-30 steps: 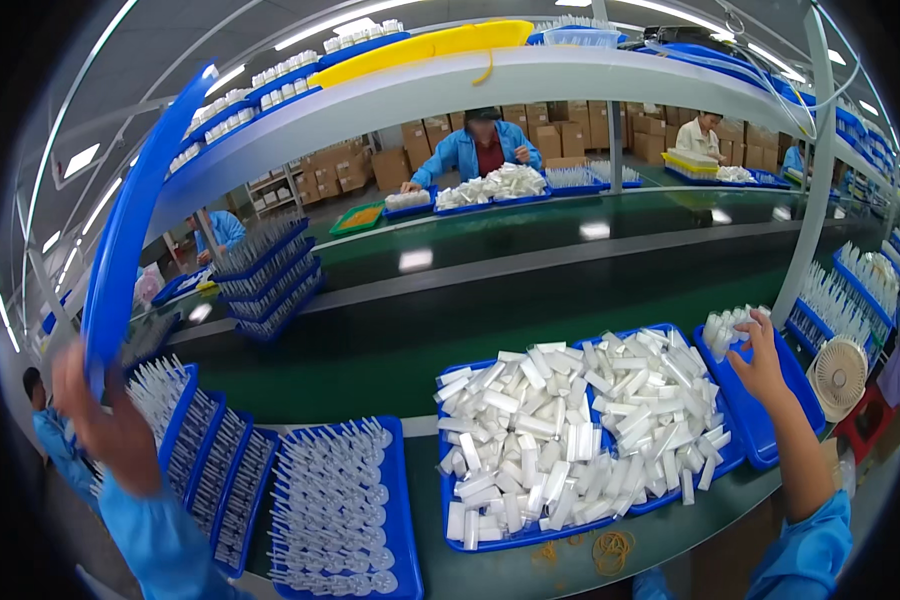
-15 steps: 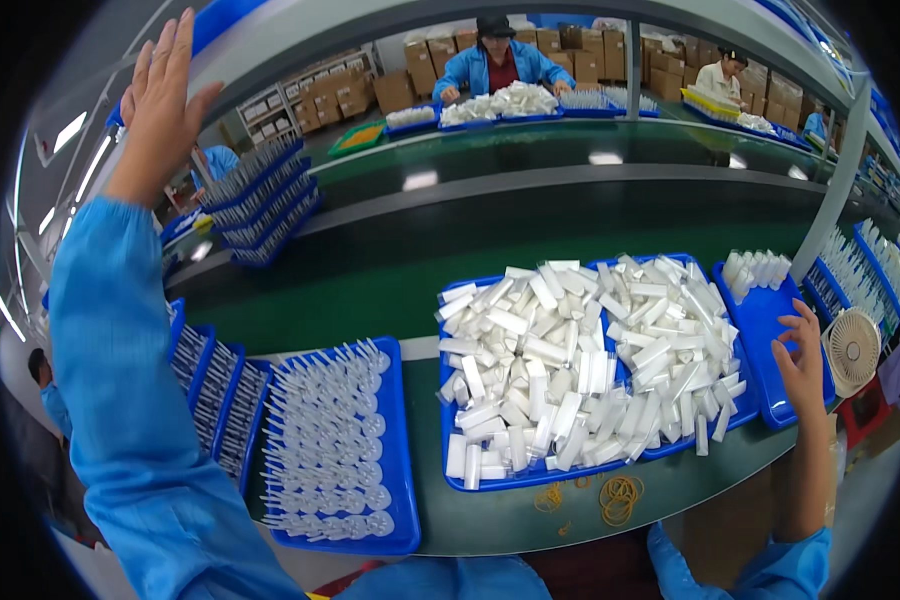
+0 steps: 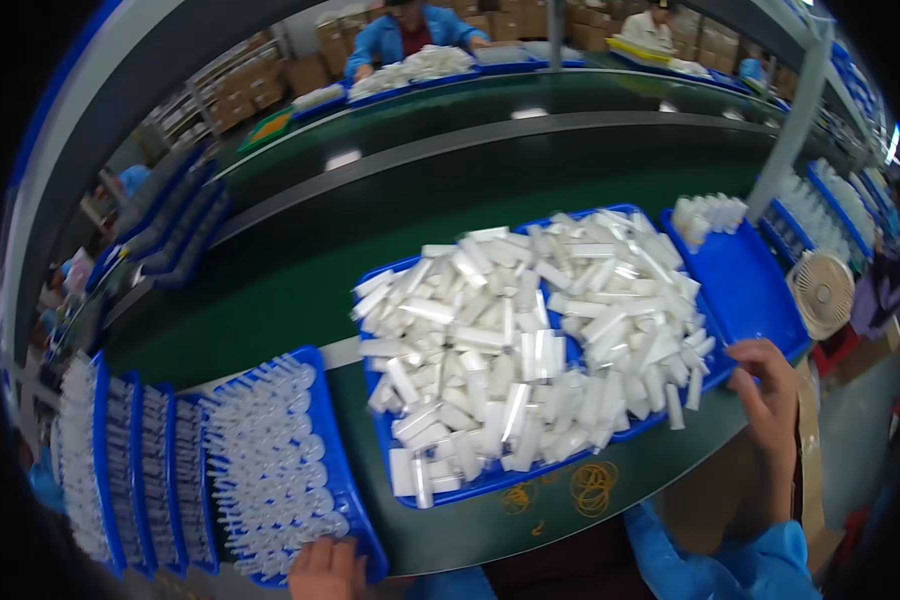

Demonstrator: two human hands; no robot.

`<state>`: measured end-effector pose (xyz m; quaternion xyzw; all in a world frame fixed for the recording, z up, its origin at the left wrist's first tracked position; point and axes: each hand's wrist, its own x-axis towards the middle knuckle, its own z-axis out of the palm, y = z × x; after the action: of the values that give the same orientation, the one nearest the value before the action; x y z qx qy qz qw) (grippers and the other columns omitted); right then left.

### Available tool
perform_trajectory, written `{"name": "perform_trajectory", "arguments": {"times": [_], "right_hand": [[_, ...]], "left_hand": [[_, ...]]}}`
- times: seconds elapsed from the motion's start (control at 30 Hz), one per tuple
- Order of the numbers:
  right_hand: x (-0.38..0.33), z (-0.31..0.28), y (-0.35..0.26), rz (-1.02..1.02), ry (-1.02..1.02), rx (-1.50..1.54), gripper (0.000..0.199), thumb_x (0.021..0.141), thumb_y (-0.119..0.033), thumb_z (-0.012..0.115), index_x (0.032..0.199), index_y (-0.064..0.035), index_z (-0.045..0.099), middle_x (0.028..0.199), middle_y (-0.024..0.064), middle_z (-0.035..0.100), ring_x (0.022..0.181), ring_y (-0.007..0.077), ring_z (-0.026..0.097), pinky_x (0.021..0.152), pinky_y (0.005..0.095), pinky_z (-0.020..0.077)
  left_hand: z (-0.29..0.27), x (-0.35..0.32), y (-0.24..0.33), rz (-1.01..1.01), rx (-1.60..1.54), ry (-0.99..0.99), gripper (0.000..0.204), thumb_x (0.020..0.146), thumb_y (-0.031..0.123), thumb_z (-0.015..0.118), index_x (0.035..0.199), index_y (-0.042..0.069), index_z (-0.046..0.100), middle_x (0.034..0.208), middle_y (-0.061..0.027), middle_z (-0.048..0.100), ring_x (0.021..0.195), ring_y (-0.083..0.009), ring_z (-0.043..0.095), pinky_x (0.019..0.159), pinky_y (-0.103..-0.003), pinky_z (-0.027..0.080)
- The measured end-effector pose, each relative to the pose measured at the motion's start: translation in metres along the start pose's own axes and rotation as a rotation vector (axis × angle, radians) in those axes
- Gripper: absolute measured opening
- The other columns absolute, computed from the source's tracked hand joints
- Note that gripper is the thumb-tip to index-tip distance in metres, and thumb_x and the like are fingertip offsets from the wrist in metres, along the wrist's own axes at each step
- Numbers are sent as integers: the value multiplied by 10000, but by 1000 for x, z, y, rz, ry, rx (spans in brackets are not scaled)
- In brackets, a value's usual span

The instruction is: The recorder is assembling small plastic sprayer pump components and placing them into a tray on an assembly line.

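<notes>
Big blue tray point(image 3: 712, 352) at the middle of the bench point(image 3: 290, 290), heaped with white tubes point(image 3: 530, 350), too many for counting. Right hand point(image 3: 770, 395) at the right front corner of this tray, fingers point(image 3: 748, 352) curled and touching the tray rim just beside the outermost tubes; no tube seen between the fingers. Left hand point(image 3: 327, 570) far to the left of the big tray, at the lower edge of the view, resting at the front corner of a second blue tray point(image 3: 345, 490) with clear plastic parts point(image 3: 270, 460) laid in neat rows. Only the knuckles visible there, so cannot tell if those fingers are wide or narrow. Further left of that tray, about four more blue trays point(image 3: 135, 470) standing close together, also full of clear parts. Right of the big tray, one more blue tray point(image 3: 740, 280), mostly bare, with a small group of white pieces point(image 3: 708, 213) at its far end. In front of the big tray, some yellow rubber bands point(image 3: 592, 487) on the bench. Right of the trays, one small white fan point(image 3: 822, 292).
</notes>
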<state>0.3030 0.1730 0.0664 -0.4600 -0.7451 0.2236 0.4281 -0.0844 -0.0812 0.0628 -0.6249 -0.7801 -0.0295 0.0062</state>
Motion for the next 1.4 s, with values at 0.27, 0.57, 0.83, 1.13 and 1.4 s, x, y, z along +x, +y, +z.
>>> {"name": "perform_trajectory", "arguments": {"times": [0.27, 0.57, 0.83, 1.13, 1.4], "right_hand": [[77, 69, -40, -313, -447, -241, 177, 753, -120, 633, 906, -40, 597, 839, 102, 612, 746, 228, 605, 641, 326, 466], [114, 141, -29, -514, -666, -718, 220, 689, -202, 696, 870, -94, 631, 854, 81, 604, 878, 248, 589, 786, 381, 419], [108, 123, -43, -468, -535, -396, 236, 700, -143, 723, 864, -57, 576, 835, 70, 582, 766, 207, 589, 683, 324, 467], [36, 100, -77, 295, -659, 803, 261, 854, -98, 603, 1070, -22, 477, 865, -4, 524, 756, 38, 508, 644, 202, 416], [5, 108, -70, 626, -653, 1048, 301, 915, -118, 495, 1204, -45, 445, 997, -9, 483, 882, 87, 502, 762, 248, 412]], "left_hand": [[23, 24, -18, -97, 288, -15, 218, 786, 201, 569, 934, 40, 570, 883, -120, 564, 815, -291, 540, 711, -387, 437], [-10, 13, -26, -96, -140, 243, 200, 712, 12, 628, 906, 40, 587, 886, -154, 554, 805, -328, 538, 725, -385, 451], [8, 2, 35, -140, -1117, 633, 105, 818, -9, 572, 900, -8, 505, 999, -139, 497, 868, -197, 523, 754, -308, 463], [35, 44, 99, 102, -1861, 135, 281, 739, -143, 536, 955, 17, 454, 1053, -136, 470, 933, -177, 524, 807, -301, 453], [47, 51, 113, 272, -1772, 125, 315, 718, -137, 604, 979, 5, 500, 986, -131, 509, 901, -234, 581, 793, -326, 479]]}}
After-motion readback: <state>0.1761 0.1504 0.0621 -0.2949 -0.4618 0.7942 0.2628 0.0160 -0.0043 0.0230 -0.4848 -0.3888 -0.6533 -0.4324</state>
